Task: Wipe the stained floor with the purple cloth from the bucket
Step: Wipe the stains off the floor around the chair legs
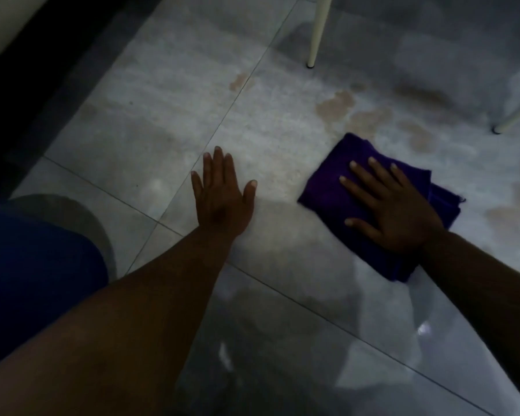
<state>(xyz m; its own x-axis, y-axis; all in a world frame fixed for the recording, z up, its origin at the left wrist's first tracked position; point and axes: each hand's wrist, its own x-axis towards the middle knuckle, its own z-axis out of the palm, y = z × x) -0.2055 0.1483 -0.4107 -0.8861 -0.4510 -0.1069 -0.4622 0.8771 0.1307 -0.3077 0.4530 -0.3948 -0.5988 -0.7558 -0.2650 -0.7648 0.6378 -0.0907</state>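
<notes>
- Cloth [330, 190] folded, long axis running upper-left to lower-right on the floor [168, 121] (brown stains [335, 105] just beyond).
- Right hand [394, 214] flat on it, fingers spread; left hand [222, 196] flat on bare tile.
- No writing legible.

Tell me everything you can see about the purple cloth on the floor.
The purple cloth is deep violet and looks like soft terry fabric. It is folded into a rough rectangle of several layers and lies flat on the grey tiled floor. The right hand presses on it, palm down, fingers spread. Brownish stains lie just beyond it.

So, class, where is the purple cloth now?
In the head view, the purple cloth lies right of centre on the floor, under the right hand, just below brownish stains.
</notes>
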